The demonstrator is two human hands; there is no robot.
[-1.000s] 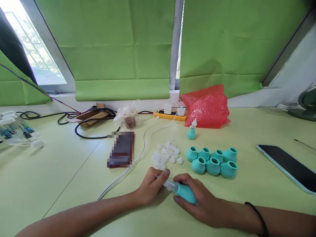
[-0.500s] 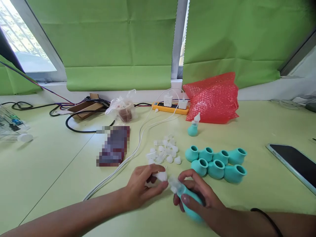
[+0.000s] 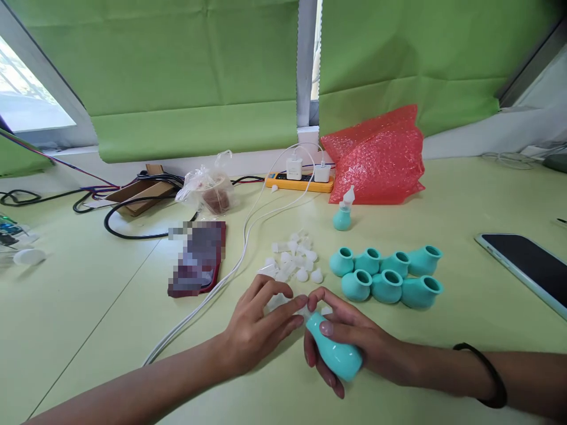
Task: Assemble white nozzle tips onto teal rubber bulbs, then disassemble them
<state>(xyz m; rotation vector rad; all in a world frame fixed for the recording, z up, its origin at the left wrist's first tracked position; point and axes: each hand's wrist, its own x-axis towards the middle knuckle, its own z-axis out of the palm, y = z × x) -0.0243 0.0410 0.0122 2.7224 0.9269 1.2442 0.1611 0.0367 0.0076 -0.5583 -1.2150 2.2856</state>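
My right hand (image 3: 345, 330) is wrapped round a teal bulb (image 3: 339, 353), its neck pointing up and left. At that neck, the thumb and fingers of my left hand (image 3: 263, 321) close on a translucent piece (image 3: 305, 313), mostly covered by fingertips. Beyond my hands lies a loose pile of small translucent parts (image 3: 292, 260). Several teal bulbs (image 3: 387, 285) stand in two rows to the right, their round openings upward. Behind them a bulb with a clear tip (image 3: 342, 218) stands upright.
A phone in a red case (image 3: 199, 260) lies left of white cables (image 3: 241, 260). Another phone (image 3: 527, 265) is at the right. Farther back are an orange power strip (image 3: 279, 182), a red bubble-wrap bag (image 3: 381, 162), a plastic-wrapped roll (image 3: 217, 198) and a cardboard box (image 3: 144, 198).
My right hand has turned the bulb so its side faces up. My left hand has moved against its neck; the white piece it held is now largely hidden. The camera view has shifted slightly.
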